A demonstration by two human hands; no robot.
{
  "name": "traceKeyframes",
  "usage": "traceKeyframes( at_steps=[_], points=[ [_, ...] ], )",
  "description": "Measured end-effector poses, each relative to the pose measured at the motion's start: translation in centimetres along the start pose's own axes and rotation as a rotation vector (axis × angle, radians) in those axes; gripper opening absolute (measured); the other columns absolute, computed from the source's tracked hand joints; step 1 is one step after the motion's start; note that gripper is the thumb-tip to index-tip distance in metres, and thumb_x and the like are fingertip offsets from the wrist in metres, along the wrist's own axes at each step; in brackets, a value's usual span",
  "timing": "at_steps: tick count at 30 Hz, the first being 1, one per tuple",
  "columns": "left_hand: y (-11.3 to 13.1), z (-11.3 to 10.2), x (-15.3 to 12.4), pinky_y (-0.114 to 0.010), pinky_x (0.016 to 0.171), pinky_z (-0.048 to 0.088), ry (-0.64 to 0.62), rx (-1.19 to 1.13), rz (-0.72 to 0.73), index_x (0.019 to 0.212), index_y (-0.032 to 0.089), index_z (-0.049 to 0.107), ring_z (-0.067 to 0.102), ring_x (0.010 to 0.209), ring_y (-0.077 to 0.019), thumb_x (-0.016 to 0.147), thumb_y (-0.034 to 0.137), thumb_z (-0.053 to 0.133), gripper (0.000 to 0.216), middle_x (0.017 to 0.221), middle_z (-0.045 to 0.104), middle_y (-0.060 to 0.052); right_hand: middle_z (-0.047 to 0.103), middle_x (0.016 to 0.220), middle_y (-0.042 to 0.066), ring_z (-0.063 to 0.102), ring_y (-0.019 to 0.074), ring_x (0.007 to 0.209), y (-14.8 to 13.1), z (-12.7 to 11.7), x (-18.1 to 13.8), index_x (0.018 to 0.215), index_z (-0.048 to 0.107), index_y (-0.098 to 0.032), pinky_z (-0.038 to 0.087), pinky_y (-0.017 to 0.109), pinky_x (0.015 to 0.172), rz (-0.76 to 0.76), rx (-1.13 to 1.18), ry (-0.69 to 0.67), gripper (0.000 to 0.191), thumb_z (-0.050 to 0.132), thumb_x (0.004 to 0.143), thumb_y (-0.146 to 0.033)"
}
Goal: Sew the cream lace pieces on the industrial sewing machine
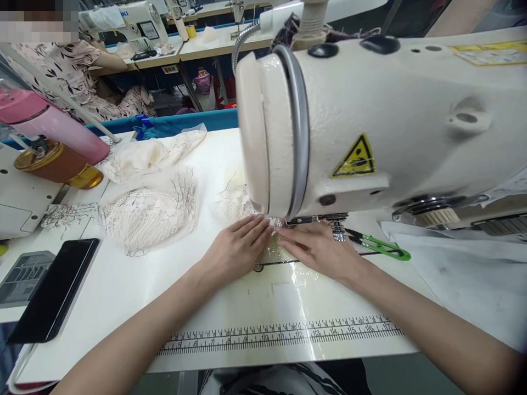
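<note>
sewing machine (370, 109) looms large; at its front end, left hand (235, 246) and right hand (320, 247) lie flat, fingers extended, not closed, apparently to steady pale lace (233, 204) at their fingertips; green snips (385, 248) rest handily beside.

I have a small piece of off-white lace (230, 204) under my fingertips, my left hand (235, 246) and right hand (323, 248) lying flat at its near edge. It sits bunched and rumpled, with an openwork edge and fine dark thread ends straggling from its far left side. Part of it disappears behind the cream head of my sewing machine (272, 131), so I can't see its full outline.
</note>
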State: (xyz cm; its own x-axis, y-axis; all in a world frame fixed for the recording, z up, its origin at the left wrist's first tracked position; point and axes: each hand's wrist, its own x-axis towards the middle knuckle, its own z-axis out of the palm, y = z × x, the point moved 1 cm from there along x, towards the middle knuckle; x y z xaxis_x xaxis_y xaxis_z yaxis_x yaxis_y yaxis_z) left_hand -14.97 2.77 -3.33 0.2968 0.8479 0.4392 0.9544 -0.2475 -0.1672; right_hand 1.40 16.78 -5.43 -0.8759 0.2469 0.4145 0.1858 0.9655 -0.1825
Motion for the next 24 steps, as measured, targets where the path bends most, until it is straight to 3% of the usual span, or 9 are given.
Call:
traceKeyframes(
  at_steps=[5,10,17,24],
  points=[
    [-0.5,-0.2,0.0,-0.037,0.094,0.057,0.043,-0.051,-0.027,0.11,0.005,0.065,0.067,0.104,-0.0233,0.094,0.016,0.05,0.024,0.111,0.07,-0.012,0.068,0.118,0.009,0.068,0.0202,0.088,-0.5,0.3,-0.2,0.126,0.062,-0.031,0.05,0.041,0.085,0.034,0.057,-0.154,0.037,0.046,0.097,-0.046],
    [-0.7,-0.1,0.0,-0.038,0.095,0.057,0.043,-0.066,-0.056,0.11,0.005,0.066,0.068,0.102,-0.0239,0.093,0.016,0.051,0.025,0.112,0.07,-0.013,0.072,0.107,0.01,0.068,0.0201,0.08,-1.0,-0.1,0.2,0.125,0.064,-0.031,0.05,0.041,0.08,0.061,0.013,-0.116,0.038,0.045,0.097,-0.048],
    [-0.6,-0.1,0.1,-0.038,0.094,0.057,0.026,-0.019,-0.059,0.109,0.005,0.066,0.068,0.103,-0.0242,0.093,0.019,0.053,0.025,0.112,0.07,-0.014,0.073,0.098,0.008,0.067,0.0186,0.077,-1.3,0.0,0.4,0.126,0.063,-0.028,0.046,0.043,0.089,0.078,-0.033,-0.11,0.042,0.037,0.1,-0.048],
    [-0.4,-0.3,0.4,-0.036,0.09,0.058,0.02,0.041,-0.063,0.109,0.008,0.066,0.068,0.102,-0.0228,0.095,0.024,0.051,0.026,0.113,0.07,-0.012,0.071,0.084,0.007,0.063,0.017,0.069,-1.6,-0.2,0.6,0.127,0.062,-0.025,0.044,0.037,0.08,0.022,-0.153,-0.056,0.041,0.039,0.1,-0.046]
  ],
)
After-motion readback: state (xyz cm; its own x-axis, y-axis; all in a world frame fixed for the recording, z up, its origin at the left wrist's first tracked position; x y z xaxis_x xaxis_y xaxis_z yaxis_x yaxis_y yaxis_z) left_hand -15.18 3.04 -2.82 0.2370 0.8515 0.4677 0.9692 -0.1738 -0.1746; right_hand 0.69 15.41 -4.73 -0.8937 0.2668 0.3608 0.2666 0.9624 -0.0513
